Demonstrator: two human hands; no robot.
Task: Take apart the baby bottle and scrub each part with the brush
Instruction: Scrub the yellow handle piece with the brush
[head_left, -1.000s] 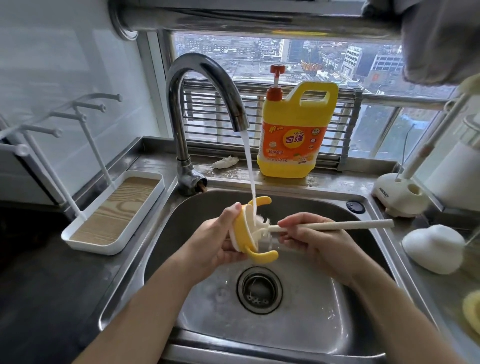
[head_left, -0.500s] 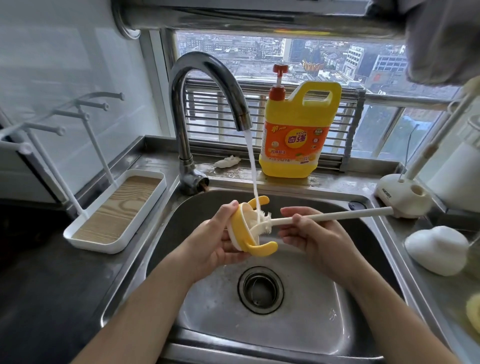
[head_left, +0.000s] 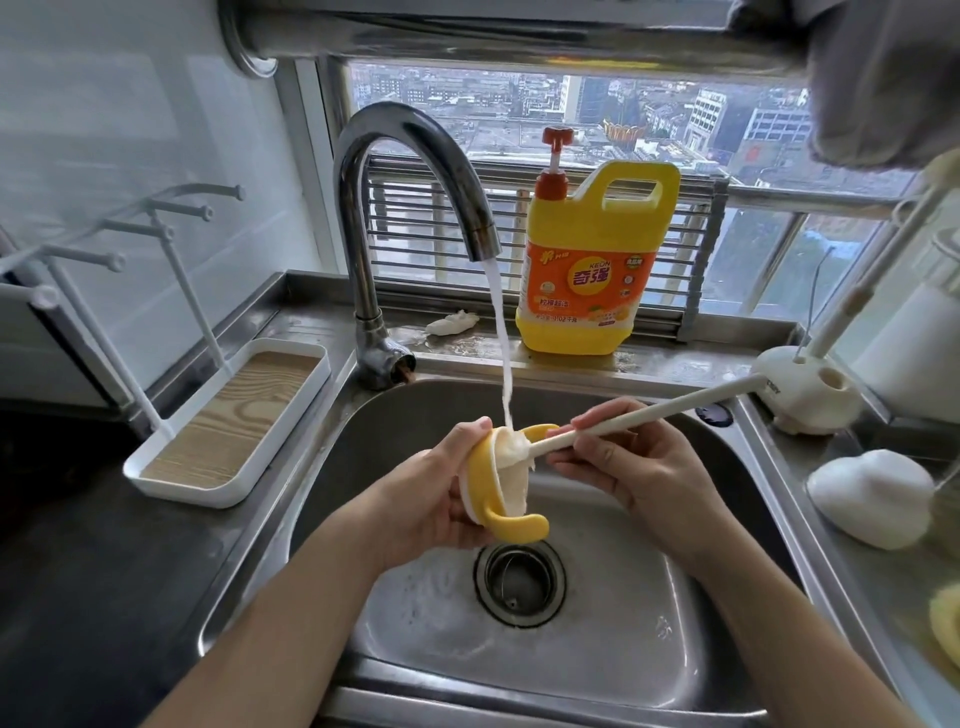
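Room lies above the drain (head_left: 519, 577); faucet (head_left: 410, 140) and detergent jug (head_left: 592, 270) stand behind, brush holder (head_left: 810, 395) at right.

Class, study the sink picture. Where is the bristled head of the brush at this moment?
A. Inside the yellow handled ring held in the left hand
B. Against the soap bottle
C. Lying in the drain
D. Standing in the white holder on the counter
A: the brush has its bristled head pushed into the yellow handled ring, which the left hand grips, while the right hand holds its handle.
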